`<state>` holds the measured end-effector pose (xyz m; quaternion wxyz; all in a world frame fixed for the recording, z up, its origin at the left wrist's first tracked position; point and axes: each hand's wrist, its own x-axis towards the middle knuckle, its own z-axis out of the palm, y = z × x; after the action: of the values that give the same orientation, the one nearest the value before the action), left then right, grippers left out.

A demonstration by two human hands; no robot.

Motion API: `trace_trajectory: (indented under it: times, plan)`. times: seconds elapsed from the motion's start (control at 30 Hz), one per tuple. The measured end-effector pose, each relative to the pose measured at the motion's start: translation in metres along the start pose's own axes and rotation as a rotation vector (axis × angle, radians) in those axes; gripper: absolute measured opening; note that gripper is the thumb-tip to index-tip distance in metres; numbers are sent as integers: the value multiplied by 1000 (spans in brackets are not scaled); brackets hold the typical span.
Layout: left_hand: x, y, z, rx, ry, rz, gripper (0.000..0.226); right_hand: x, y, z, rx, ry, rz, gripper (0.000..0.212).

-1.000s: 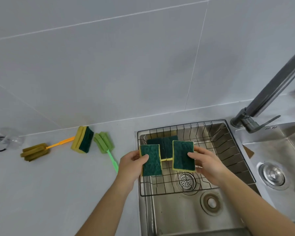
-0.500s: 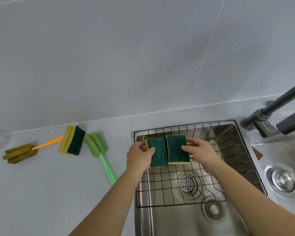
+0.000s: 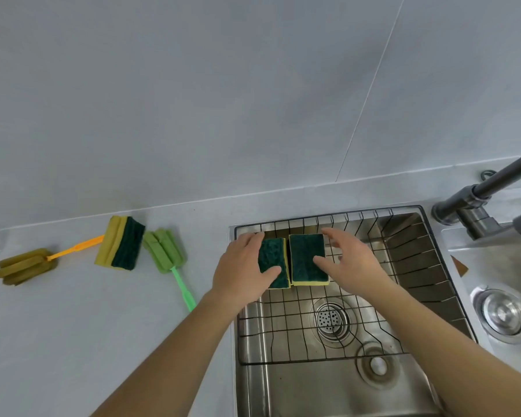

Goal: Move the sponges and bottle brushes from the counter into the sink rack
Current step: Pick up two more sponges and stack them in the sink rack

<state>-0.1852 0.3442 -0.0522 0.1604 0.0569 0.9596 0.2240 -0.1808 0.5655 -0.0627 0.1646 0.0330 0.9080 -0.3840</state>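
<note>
The steel sink (image 3: 328, 389) carries a wire sink rack (image 3: 409, 266) across its far half. Both forearms reach in from below. The left hand (image 3: 241, 272) lies palm-down, thumb and fingers clasping the left sponge (image 3: 272, 260); the right hand (image 3: 352, 263) has its fingers spread loose, thumb resting on the right sponge (image 3: 307, 254) — both sponges sit green-side up at the rack's far left, touching. On the counter (image 3: 73, 326) lie a stacked sponge (image 3: 121, 242), a green bottle brush (image 3: 166, 251) and an orange-handled bottle brush (image 3: 24, 266).

Left hand (image 3: 242, 273), right hand (image 3: 351, 266) outstretched
</note>
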Motion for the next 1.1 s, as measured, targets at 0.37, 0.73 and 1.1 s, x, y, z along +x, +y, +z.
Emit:
trace_trajectory:
  times: [0.37, 0.73, 1.1]
  plan:
    - [14, -4, 16, 343, -111, 292, 101, 15, -12, -3, -542, -224, -348, 83]
    - [13, 0, 14, 228, -66, 288, 92, 22, -4, -5, -538, -238, -406, 90]
    - [15, 2, 14, 198, -99, 280, 93, 24, -5, -3, -635, -289, -354, 97]
